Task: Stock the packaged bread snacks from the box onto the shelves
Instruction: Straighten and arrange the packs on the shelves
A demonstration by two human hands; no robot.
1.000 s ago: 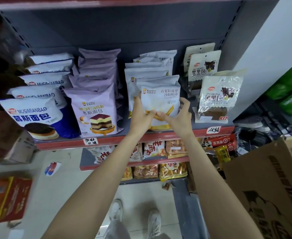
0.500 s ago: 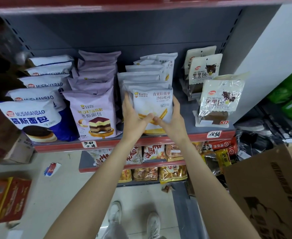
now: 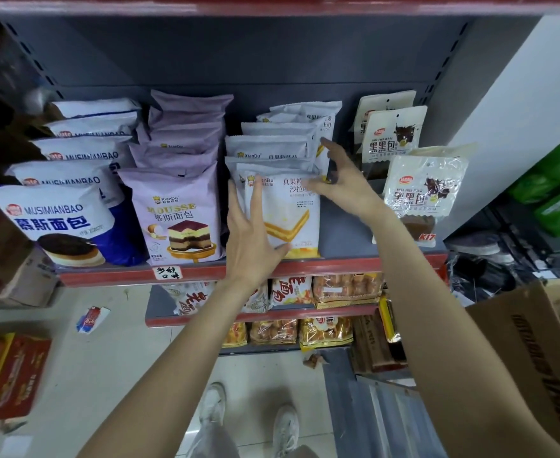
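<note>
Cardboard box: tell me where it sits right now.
In the head view the cardboard box sits at lower right, beside the right forearm, below the shelf.

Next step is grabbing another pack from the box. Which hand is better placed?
Right, probably. The box sits at lower right, on the right hand's side, and that hand is open, fingers just off the sandwich pack. The left hand lies flat against the pack front, farther from the box.
</note>
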